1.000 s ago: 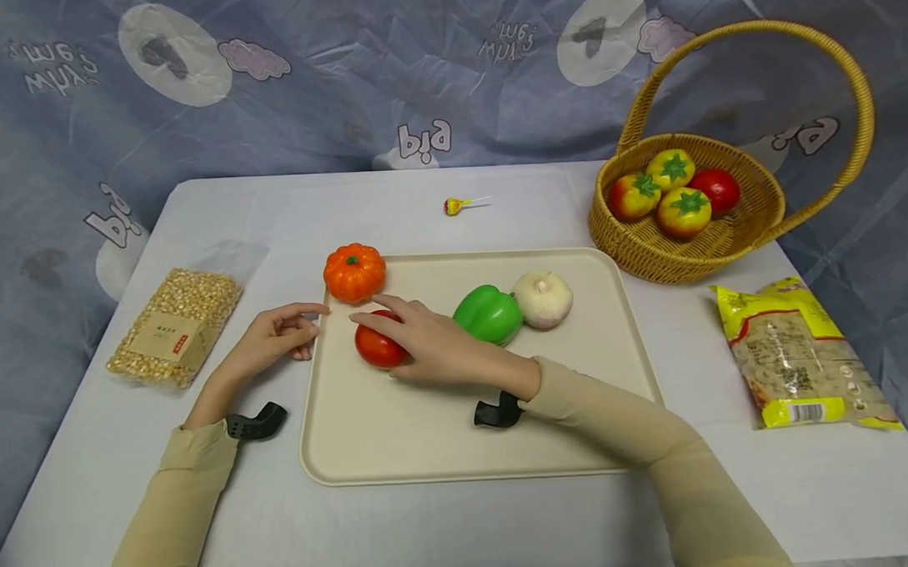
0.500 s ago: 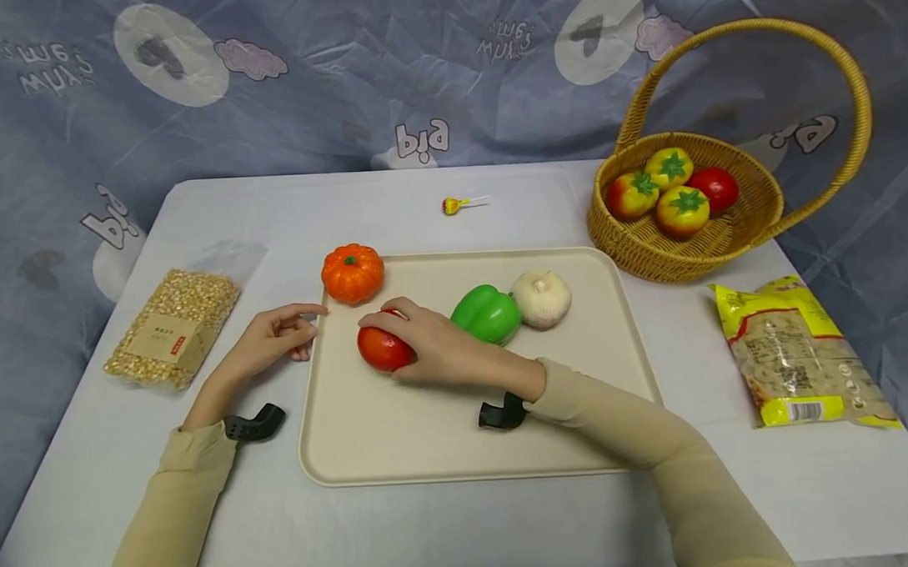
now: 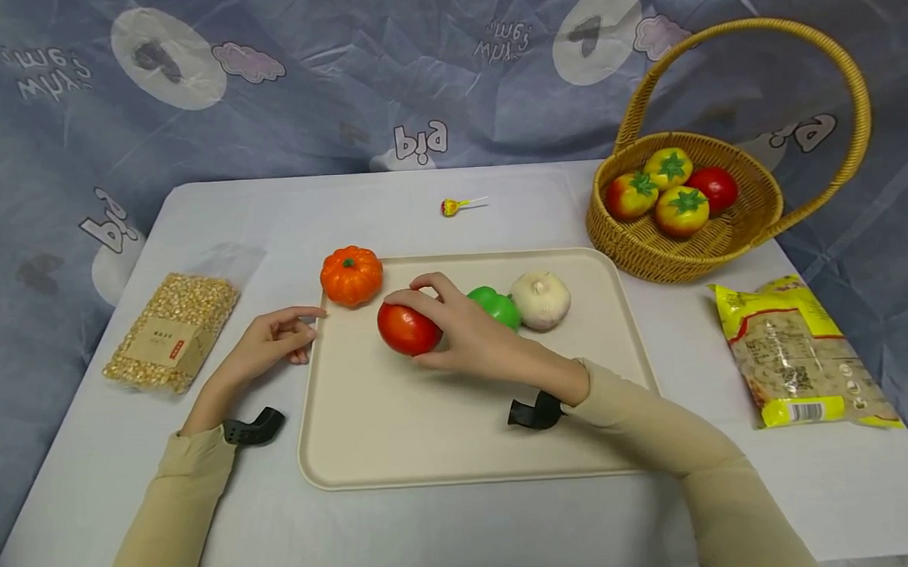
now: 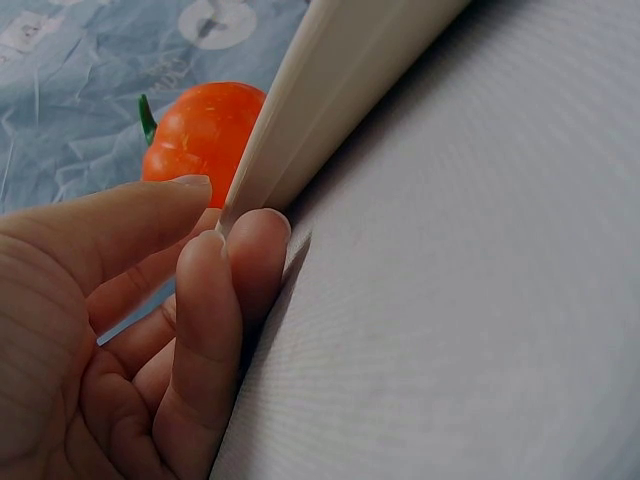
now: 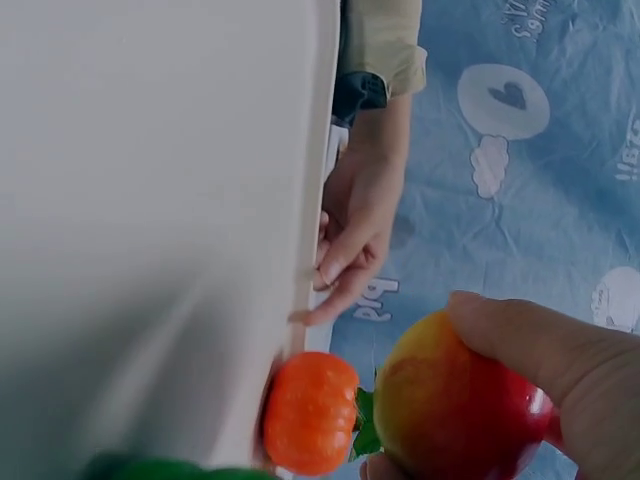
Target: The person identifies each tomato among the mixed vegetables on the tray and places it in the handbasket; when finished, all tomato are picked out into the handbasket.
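My right hand [image 3: 474,329] grips a red and yellow tomato [image 3: 409,328], thumb and fingers around its sides. It appears raised over the beige tray [image 3: 400,452]. The right wrist view shows the tomato's [image 5: 455,405] yellowish underside and green leaves. Behind that hand, a green bell pepper [image 3: 497,305] is partly hidden, beside a white garlic bulb [image 3: 540,300]. My left hand [image 3: 276,344] rests at the tray's left rim; its index finger touches the edge and the other fingers curl loosely. Above it, a small orange pumpkin [image 3: 352,276] sits at the tray's upper left corner.
A wicker basket [image 3: 648,264] with a tall handle holds several tomatoes [image 3: 682,211] at the back right. A yellow snack bag [image 3: 802,355] lies right of the tray, a bag of corn kernels [image 3: 172,331] left. A lollipop [image 3: 451,207] lies behind the tray.
My right hand has closed further around the tomato and carried it right and slightly up from its spot on the tray, covering more of the bell pepper. My left hand stays put.
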Motion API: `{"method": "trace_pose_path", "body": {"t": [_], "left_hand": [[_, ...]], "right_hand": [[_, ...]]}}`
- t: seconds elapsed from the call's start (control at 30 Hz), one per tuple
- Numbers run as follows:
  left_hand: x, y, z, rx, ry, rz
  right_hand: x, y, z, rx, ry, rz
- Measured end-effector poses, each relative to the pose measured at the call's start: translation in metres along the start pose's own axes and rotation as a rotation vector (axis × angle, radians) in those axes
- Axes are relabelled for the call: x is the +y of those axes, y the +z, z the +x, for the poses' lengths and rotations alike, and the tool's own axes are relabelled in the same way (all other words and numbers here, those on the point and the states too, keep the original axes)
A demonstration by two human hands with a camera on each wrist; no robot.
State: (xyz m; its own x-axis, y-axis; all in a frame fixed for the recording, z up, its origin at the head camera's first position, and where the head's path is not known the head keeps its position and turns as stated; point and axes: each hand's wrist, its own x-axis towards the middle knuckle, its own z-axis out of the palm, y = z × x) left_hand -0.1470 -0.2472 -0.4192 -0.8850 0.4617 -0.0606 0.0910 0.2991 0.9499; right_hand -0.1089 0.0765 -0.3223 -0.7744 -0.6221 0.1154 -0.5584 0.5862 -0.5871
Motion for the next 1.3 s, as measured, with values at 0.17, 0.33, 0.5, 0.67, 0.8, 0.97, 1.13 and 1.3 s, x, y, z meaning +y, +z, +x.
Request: {"method": "trace_pose_path", "body": {"t": [0.17, 0.33, 0.5, 0.67, 0.8, 0.97, 1.13, 1.3], "left_hand": [[-0.001, 0.000, 0.000, 0.001, 0.004, 0.006], [0.000, 0.000, -0.001, 0.005, -0.005, 0.003], [0.000, 0.000, -0.002, 0.004, 0.003, 0.008], [-0.003, -0.001, -0.001, 0.002, 0.021, 0.023], [-0.004, -0.001, 0.000, 0.000, 0.026, 0.012], [-0.002, 0.000, 0.000, 0.001, 0.030, 0.006], [-0.002, 0.000, 0.000, 0.005, 0.033, 0.013], [-0.002, 0.000, 0.000, 0.007, 0.022, 0.021]], "right_hand": [[0.007, -0.015, -0.007, 0.055, 0.026, -0.011], [0.019, -0.030, -0.012, 0.126, 0.029, -0.037], [0.031, -0.045, -0.018, 0.196, 0.021, -0.072], [0.041, -0.060, -0.024, 0.250, 0.048, -0.079], [0.052, -0.072, -0.030, 0.323, 0.068, -0.092], [0.065, -0.091, -0.040, 0.405, 0.095, -0.138], [0.079, -0.109, -0.051, 0.477, 0.124, -0.197], [0.095, -0.125, -0.065, 0.510, 0.204, -0.201]]}}
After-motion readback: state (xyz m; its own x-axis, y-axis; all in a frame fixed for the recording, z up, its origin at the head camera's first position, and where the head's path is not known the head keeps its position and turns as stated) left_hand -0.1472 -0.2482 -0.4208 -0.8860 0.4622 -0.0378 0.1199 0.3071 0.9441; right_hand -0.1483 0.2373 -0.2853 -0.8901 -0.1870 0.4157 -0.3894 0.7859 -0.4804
